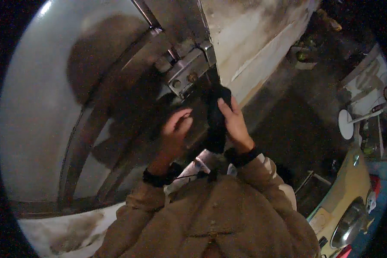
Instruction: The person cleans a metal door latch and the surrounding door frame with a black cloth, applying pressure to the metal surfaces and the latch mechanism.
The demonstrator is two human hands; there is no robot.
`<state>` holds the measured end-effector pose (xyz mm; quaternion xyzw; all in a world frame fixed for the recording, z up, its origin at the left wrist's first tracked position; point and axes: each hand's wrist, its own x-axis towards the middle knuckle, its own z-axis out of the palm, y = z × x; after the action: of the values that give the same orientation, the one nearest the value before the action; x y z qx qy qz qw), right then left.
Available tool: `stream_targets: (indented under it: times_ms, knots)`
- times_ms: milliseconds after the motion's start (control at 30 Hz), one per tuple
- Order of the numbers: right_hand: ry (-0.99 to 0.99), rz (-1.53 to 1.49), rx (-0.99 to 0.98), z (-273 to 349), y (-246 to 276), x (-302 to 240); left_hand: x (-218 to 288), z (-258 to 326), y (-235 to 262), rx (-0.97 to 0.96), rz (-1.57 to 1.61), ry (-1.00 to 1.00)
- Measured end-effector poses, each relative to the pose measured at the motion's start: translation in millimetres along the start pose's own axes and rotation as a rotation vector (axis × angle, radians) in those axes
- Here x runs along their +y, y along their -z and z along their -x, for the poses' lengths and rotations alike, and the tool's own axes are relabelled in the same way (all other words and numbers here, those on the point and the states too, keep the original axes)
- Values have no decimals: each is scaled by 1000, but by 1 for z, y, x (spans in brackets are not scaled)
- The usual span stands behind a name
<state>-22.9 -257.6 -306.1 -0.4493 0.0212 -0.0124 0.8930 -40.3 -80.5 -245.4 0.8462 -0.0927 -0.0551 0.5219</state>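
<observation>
My right hand (pixel 237 124) is closed on a long black object (pixel 218 118), its thumb lying along the side. Whether this is cloth or something stiff, the dark picture does not show. To its left, my left hand (pixel 175 128) has its fingers curled and the tips brought together; anything between them is too small to make out. Just beyond both hands is a metal bracket (pixel 187 73) with round fittings, joined to a metal rod (pixel 148 15). Shadows of my head and arms fall across a large grey metal surface (pixel 34 116) at the left.
A stained pale panel (pixel 249 36) rises beyond my right hand. On the right, a yellowish counter (pixel 352 174) carries a shiny metal bowl (pixel 349 221). A white round disc on a stem (pixel 345 124) stands farther back. A small container (pixel 304 58) is at the far right.
</observation>
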Motion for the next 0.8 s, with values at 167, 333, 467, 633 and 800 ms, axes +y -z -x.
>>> stream_targets:
  times_ms: [167, 333, 467, 633, 800]
  knots:
    - [631, 543, 140, -62, -38, -53, -49, -16, 23, 236, -20, -36]
    - [939, 1323, 170, -97, -67, -73, -32, -38, 25, 292, 69, -201]
    - [859, 1479, 26, -87, -92, -79, -23, -46, 25, 254, -14, -380]
    - [811, 1548, -97, -65, -115, -70, -44, -55, 18, 272, 57, -491]
    - [750, 1516, -434, -35, -137, -53, -147, -67, 5, 139, 1012, -127]
